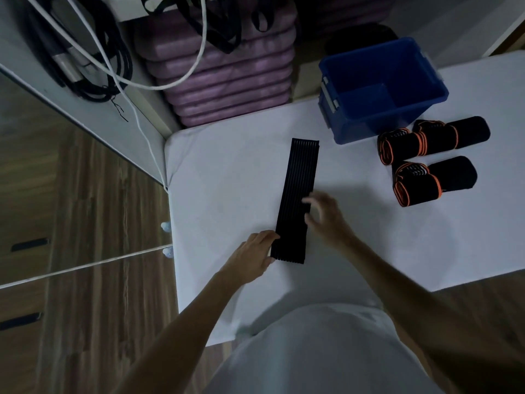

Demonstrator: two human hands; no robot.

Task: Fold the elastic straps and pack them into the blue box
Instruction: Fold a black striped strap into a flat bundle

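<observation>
A long black ribbed elastic strap [299,189] lies flat on the white table [227,172], running from near the blue box toward me. My left hand [252,255] touches the strap's near left edge with its fingers extended. My right hand [322,214] is at the strap's right edge about midway, blurred, fingers loosely curved against it. The blue box [380,86] stands open at the table's far right, its inside looking empty. In front of the box lie two rolled black straps with orange trim [426,140] [426,180].
Stacked purple mats [224,72] sit beyond the table's far edge, with black straps draped over them. Black and white cables [93,61] hang on the wall at left. Wooden floor lies left of the table.
</observation>
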